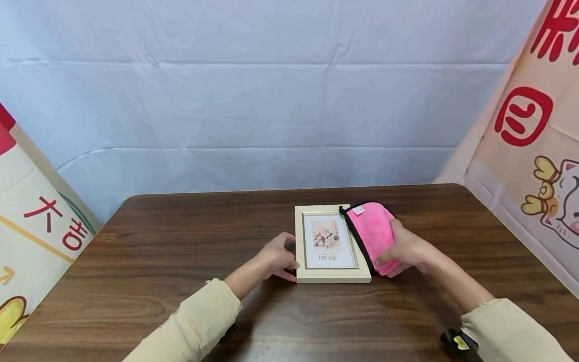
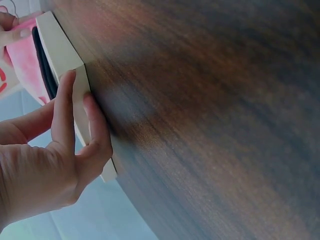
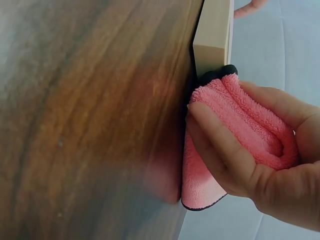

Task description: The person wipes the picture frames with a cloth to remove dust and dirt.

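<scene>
A cream picture frame (image 1: 333,275) lies flat on the wooden table, its flower print facing up. At its left edge is my left hand (image 1: 277,255). Seen from the left wrist, the fingers (image 2: 63,115) hold the frame's rim (image 2: 62,47), some against its side. My right hand (image 1: 404,246) grips a folded pink cleaning cloth (image 1: 372,226) with black edging and a small white tag. The cloth overlaps the frame's right border. In the right wrist view, the pink cloth (image 3: 240,125) is bunched between thumb and fingers, close to the frame's corner (image 3: 210,52).
The dark brown table (image 1: 181,236) extends well to both sides of the frame. A pale fabric backdrop (image 1: 271,110) hangs behind it. Printed banners with red characters stand at the left (image 1: 27,196) and right (image 1: 543,166).
</scene>
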{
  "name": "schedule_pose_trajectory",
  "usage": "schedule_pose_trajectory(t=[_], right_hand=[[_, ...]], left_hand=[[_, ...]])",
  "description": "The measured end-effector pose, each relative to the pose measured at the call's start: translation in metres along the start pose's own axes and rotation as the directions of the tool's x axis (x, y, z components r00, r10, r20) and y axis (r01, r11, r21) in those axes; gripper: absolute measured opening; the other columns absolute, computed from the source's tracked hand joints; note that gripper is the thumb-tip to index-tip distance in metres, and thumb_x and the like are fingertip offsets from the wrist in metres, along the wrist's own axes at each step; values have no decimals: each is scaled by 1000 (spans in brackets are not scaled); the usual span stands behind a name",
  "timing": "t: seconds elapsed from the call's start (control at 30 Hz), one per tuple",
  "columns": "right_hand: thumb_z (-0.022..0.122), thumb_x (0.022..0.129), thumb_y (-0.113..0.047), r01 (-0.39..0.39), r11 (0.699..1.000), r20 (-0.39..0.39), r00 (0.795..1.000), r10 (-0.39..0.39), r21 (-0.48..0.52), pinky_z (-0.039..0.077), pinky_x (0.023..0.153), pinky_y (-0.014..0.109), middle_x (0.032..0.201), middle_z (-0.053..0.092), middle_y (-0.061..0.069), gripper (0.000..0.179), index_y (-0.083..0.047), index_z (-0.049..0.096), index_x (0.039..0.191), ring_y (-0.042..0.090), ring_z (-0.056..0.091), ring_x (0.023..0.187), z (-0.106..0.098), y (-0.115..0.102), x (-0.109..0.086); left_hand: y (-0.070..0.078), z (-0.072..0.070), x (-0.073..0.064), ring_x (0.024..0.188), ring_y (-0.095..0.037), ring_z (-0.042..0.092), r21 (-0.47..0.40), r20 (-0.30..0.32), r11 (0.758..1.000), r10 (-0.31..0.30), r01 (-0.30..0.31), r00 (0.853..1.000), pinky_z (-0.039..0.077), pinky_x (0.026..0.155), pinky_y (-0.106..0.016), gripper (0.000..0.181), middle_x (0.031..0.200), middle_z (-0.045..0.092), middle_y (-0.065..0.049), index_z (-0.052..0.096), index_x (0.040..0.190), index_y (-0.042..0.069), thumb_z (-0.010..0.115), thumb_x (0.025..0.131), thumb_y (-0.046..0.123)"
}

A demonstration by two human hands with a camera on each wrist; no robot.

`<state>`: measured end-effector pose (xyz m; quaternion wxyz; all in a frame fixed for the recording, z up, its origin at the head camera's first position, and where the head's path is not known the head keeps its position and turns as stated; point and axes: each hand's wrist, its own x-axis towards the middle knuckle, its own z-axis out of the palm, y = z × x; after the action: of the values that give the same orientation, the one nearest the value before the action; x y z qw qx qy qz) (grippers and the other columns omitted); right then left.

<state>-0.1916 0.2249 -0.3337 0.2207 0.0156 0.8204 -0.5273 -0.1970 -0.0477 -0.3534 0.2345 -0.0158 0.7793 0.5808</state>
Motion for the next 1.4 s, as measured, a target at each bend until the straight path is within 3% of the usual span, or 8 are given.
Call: schedule_pose_trajectory(t=[0.47,0.8,1.17,1.4], right_hand=[[69,71,9,-2,1000,24,1000,2,-17,57,58,46,73,60,22,99,6,-8,133,33,64,62,-6,-5,15],[69,71,8,-22,998,21,1000,23,-50,57,59,45,77,58,23,101,5,-9,134,31,64,62,-10,-10,23],[67,71,10,-1,1000,22,1000,1,-8,57,59,46,75,57,24,98,5,-9,133,31,63,61,-11,-10,32],[66,72,9,-13,1000,24,1000,13,-22,57,59,46,82,53,26,100,5,-12,134,32,63,62,-12,-12,28]], left_hand=[[1,-1,-2,61,-20,50,-3,4,1000,-4,4,1000,58,55,-37,61,73,47,-13,36,128,1,55,75,-21],[-1,-2,0,60,-20,51,-3,12,1000,6,-6,1000,58,55,-36,60,72,46,-13,35,127,1,55,74,-22],[0,-2,-1,60,-20,49,-14,7,1000,2,-2,1000,58,54,-37,62,72,47,-12,35,129,1,55,75,-21],[-2,-1,2,60,-20,49,-13,4,1000,5,-5,1000,58,55,-37,61,72,48,-12,35,128,1,54,75,-22]])
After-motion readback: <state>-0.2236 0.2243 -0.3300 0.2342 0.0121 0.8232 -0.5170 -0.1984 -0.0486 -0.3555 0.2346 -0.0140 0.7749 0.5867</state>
